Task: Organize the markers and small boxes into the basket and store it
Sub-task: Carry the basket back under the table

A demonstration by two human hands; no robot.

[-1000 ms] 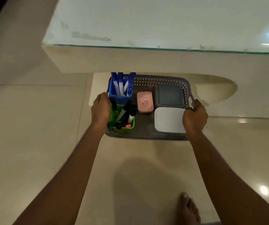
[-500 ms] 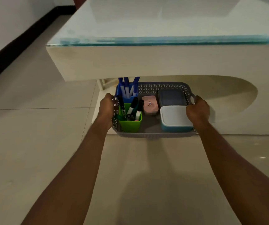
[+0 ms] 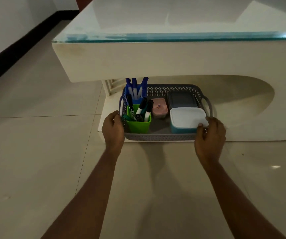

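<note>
The grey lattice basket (image 3: 159, 136) sits on the low white shelf (image 3: 245, 130) under the glass-topped table (image 3: 173, 19). Inside it stand a green cup (image 3: 138, 125) with black markers and a blue cup (image 3: 135, 99) with blue markers. Beside them lie a small pink box (image 3: 158, 107), a dark grey box (image 3: 182, 100) and a blue box with a white lid (image 3: 187, 118). My left hand (image 3: 113, 129) grips the basket's front left corner. My right hand (image 3: 210, 133) grips the front right corner, its fingers curled over the rim.
The table's thick white apron (image 3: 156, 62) hangs just above the blue markers. Pale floor tiles (image 3: 35, 161) spread in front and to the left. A wall with a black skirting (image 3: 18, 47) runs along the far left.
The basket has come down onto the shelf under the table. Both hands have slid from the side handles to the front corners.
</note>
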